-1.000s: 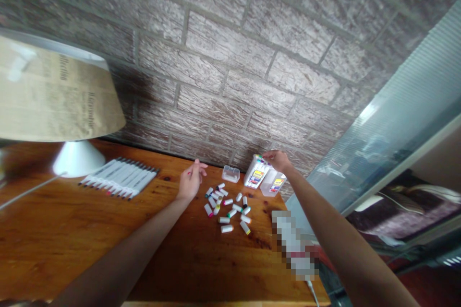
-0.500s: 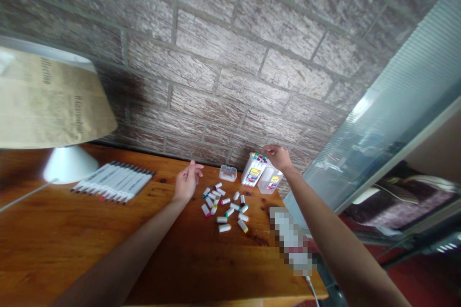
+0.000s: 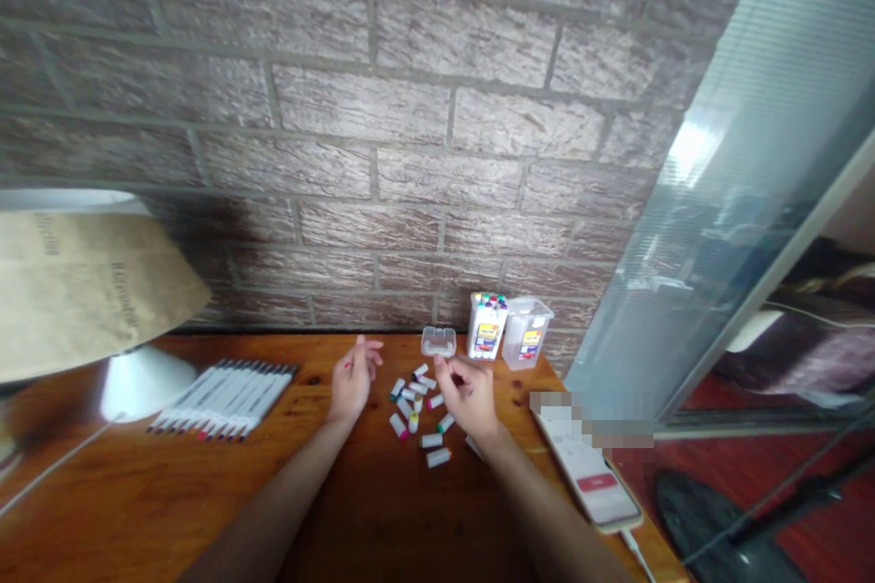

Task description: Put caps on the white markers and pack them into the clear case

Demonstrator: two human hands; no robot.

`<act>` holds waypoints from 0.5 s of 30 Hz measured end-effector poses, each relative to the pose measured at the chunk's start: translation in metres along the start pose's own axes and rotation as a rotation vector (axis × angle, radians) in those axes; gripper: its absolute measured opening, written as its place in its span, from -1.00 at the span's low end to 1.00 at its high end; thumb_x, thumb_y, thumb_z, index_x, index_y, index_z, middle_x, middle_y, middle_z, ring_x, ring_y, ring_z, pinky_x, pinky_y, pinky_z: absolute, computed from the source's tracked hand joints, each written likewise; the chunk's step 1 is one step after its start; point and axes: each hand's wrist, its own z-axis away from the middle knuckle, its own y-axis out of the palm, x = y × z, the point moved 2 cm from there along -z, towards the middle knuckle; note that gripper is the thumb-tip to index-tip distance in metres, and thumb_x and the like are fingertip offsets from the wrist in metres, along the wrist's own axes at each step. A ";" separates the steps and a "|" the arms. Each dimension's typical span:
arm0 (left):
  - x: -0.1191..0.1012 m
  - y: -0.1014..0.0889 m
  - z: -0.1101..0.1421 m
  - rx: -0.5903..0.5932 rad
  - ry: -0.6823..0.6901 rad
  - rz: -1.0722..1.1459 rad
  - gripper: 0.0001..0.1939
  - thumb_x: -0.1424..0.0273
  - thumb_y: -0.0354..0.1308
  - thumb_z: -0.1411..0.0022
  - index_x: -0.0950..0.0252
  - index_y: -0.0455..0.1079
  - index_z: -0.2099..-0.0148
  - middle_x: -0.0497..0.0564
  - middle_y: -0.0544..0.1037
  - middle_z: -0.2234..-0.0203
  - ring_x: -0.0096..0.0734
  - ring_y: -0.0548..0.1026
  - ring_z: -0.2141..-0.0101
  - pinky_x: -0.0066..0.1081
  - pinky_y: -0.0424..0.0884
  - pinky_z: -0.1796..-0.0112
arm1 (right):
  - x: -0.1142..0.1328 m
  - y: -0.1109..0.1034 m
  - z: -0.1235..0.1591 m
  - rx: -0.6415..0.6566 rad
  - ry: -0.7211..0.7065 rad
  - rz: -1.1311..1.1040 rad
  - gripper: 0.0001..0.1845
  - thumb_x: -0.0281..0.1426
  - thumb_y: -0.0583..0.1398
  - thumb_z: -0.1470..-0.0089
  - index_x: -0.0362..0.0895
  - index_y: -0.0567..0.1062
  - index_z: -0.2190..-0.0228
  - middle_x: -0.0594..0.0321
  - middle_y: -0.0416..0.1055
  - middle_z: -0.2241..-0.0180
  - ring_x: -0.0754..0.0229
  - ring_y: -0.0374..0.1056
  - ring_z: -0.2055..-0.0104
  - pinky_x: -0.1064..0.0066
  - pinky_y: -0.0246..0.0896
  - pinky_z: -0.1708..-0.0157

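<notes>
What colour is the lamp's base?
The lamp base is white; the head view shows it best.

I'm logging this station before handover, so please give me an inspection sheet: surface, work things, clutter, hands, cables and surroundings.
Surface: wooden table; no spill seen.
Work things: short white pieces scattered; marker row laid side by side; filled case upright beside clear container; small clear box near the wall.
Clutter: phone near the right edge; lamp at left.
Hands: left hand open, nothing seen in it; right hand over the pieces, grip unclear.
Cables: lamp cable across the table; phone cable at the right edge.
Surroundings: brick-patterned wall behind.
</notes>
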 end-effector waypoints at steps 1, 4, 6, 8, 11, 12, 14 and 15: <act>0.000 0.001 0.000 0.004 -0.001 -0.011 -0.38 -0.13 -0.05 -0.28 0.33 0.50 0.30 -0.03 0.45 0.61 -0.49 0.32 0.66 -0.46 0.26 0.61 | -0.004 -0.002 0.001 0.000 0.011 -0.009 -0.46 -0.26 0.12 -0.24 -0.10 0.10 0.71 0.39 0.10 0.68 0.33 0.02 0.60 0.42 -0.05 0.53; -0.001 0.005 0.001 0.027 -0.001 -0.045 -0.37 -0.15 -0.05 -0.27 0.33 0.50 0.30 -0.04 0.44 0.63 -0.49 0.30 0.67 -0.46 0.24 0.62 | -0.013 -0.008 0.003 -0.006 0.063 -0.042 -0.46 -0.25 0.13 -0.24 -0.11 0.10 0.71 0.40 0.07 0.68 0.35 -0.01 0.61 0.43 -0.07 0.54; -0.002 0.006 0.003 0.047 0.007 -0.077 -0.38 -0.14 -0.06 -0.28 0.33 0.50 0.30 -0.04 0.44 0.63 -0.49 0.30 0.66 -0.45 0.24 0.60 | -0.017 -0.011 0.003 -0.029 0.105 -0.064 -0.45 -0.24 0.14 -0.23 -0.11 0.10 0.70 0.41 0.05 0.68 0.35 -0.01 0.60 0.45 -0.08 0.54; -0.003 0.005 0.004 0.065 0.019 -0.115 -0.39 -0.11 -0.07 -0.30 0.33 0.50 0.28 -0.04 0.44 0.61 -0.48 0.31 0.64 -0.44 0.24 0.57 | -0.020 -0.011 0.003 -0.057 0.144 -0.079 -0.45 -0.23 0.14 -0.23 -0.11 0.09 0.70 0.41 0.03 0.68 0.35 -0.01 0.59 0.45 -0.09 0.54; -0.002 0.002 0.005 0.071 0.028 -0.166 -0.40 -0.10 -0.07 -0.31 0.33 0.50 0.26 -0.06 0.43 0.62 -0.47 0.31 0.63 -0.44 0.24 0.54 | -0.022 -0.011 0.003 -0.061 0.173 -0.090 -0.44 -0.18 0.13 -0.23 -0.11 0.09 0.71 0.41 0.02 0.68 0.36 -0.02 0.59 0.46 -0.11 0.55; -0.002 0.001 0.005 0.067 0.028 -0.180 -0.41 -0.10 -0.07 -0.31 0.32 0.50 0.26 -0.06 0.43 0.62 -0.47 0.31 0.63 -0.44 0.23 0.54 | -0.023 -0.011 0.003 -0.058 0.177 -0.092 -0.43 -0.17 0.13 -0.22 -0.11 0.09 0.71 0.41 0.01 0.68 0.36 -0.02 0.59 0.46 -0.11 0.55; -0.002 -0.001 0.004 0.056 0.032 -0.210 -0.39 -0.11 -0.09 -0.30 0.32 0.50 0.27 -0.05 0.45 0.61 -0.46 0.31 0.64 -0.44 0.23 0.55 | -0.023 -0.011 0.004 -0.055 0.185 -0.101 -0.41 -0.14 0.13 -0.21 -0.11 0.09 0.72 0.41 0.00 0.69 0.36 -0.02 0.59 0.47 -0.11 0.55; -0.001 -0.002 0.004 0.057 0.028 -0.236 -0.39 -0.10 -0.10 -0.31 0.32 0.51 0.27 -0.04 0.47 0.61 -0.46 0.33 0.62 -0.44 0.23 0.54 | -0.023 -0.012 0.004 -0.054 0.192 -0.103 -0.41 -0.12 0.14 -0.21 -0.11 0.10 0.72 0.41 0.01 0.69 0.36 -0.02 0.60 0.47 -0.11 0.56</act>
